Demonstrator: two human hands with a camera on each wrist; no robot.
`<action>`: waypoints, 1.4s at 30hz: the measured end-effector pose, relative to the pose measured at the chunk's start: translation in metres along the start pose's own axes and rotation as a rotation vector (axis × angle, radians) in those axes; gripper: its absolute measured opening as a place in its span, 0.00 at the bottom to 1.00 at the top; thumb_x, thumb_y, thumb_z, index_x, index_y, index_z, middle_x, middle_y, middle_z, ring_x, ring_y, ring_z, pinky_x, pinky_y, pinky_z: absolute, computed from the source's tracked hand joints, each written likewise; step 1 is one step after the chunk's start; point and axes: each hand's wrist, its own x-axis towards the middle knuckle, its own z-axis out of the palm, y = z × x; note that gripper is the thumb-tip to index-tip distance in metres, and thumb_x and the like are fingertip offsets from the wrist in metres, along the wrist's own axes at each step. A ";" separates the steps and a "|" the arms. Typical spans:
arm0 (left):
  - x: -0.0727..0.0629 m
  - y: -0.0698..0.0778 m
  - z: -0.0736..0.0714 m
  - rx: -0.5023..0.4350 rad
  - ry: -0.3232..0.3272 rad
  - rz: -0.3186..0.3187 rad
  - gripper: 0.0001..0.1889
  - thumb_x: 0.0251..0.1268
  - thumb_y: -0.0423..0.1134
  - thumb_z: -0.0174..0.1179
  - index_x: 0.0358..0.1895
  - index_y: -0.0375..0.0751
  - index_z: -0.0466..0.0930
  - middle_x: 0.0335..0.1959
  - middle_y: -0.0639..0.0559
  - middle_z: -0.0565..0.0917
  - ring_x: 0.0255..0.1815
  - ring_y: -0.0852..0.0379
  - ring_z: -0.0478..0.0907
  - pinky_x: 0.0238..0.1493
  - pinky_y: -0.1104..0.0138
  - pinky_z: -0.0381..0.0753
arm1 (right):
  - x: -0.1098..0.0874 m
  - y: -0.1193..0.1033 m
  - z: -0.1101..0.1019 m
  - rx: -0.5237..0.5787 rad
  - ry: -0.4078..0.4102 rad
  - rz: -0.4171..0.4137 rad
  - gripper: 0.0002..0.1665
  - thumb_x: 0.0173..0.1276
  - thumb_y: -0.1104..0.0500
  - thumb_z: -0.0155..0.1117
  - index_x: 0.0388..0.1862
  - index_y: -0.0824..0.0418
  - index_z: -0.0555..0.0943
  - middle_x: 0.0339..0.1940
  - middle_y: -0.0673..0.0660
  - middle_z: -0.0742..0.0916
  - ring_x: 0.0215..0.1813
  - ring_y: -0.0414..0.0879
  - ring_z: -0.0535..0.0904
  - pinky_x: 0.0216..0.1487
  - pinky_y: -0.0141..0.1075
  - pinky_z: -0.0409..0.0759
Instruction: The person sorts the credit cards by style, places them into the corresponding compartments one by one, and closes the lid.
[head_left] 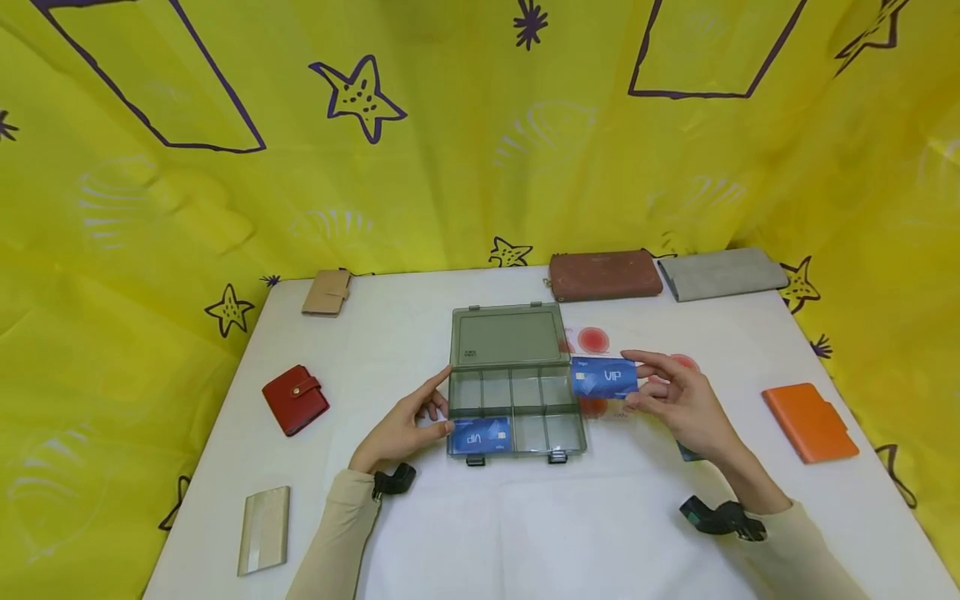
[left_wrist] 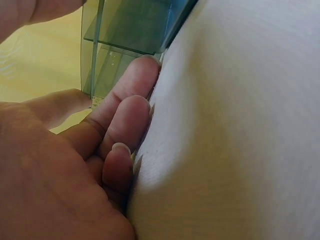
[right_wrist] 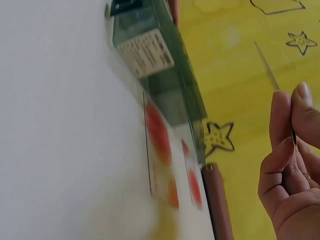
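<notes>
A green translucent compartment box lies with its lid folded back. In its front left compartment sits a blue VIP card, upside down in the head view. My left hand holds the box's left side, thumb near that card and index finger reaching toward the hinge; in the left wrist view its curled fingers rest along the wall. My right hand pinches another blue VIP card by its right edge, raised beside the box. The right wrist view shows this card edge-on.
Cards with red circles lie right of the box, partly behind the held card. A brown wallet and grey wallet line the back. An orange holder lies right; tan, red and beige ones left.
</notes>
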 end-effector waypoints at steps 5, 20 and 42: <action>-0.001 -0.001 -0.001 0.004 0.000 -0.026 0.47 0.70 0.37 0.69 0.87 0.47 0.53 0.44 0.50 0.82 0.41 0.59 0.75 0.45 0.68 0.72 | 0.009 0.001 0.030 0.160 -0.123 -0.050 0.37 0.69 0.74 0.70 0.75 0.76 0.69 0.49 0.56 0.80 0.40 0.43 0.90 0.47 0.30 0.87; -0.004 -0.001 0.000 -0.008 0.010 -0.031 0.46 0.70 0.38 0.70 0.87 0.46 0.54 0.44 0.47 0.83 0.42 0.56 0.75 0.46 0.66 0.72 | 0.029 -0.013 0.124 -0.313 -0.244 -0.358 0.35 0.63 0.60 0.79 0.67 0.69 0.78 0.41 0.51 0.84 0.39 0.37 0.79 0.39 0.32 0.81; 0.000 -0.002 0.002 0.020 0.022 -0.020 0.47 0.69 0.37 0.70 0.87 0.48 0.55 0.44 0.51 0.83 0.41 0.59 0.75 0.46 0.68 0.73 | 0.015 -0.006 0.015 -0.456 -0.196 -0.246 0.50 0.41 0.58 0.92 0.67 0.58 0.82 0.54 0.58 0.85 0.43 0.46 0.82 0.39 0.36 0.80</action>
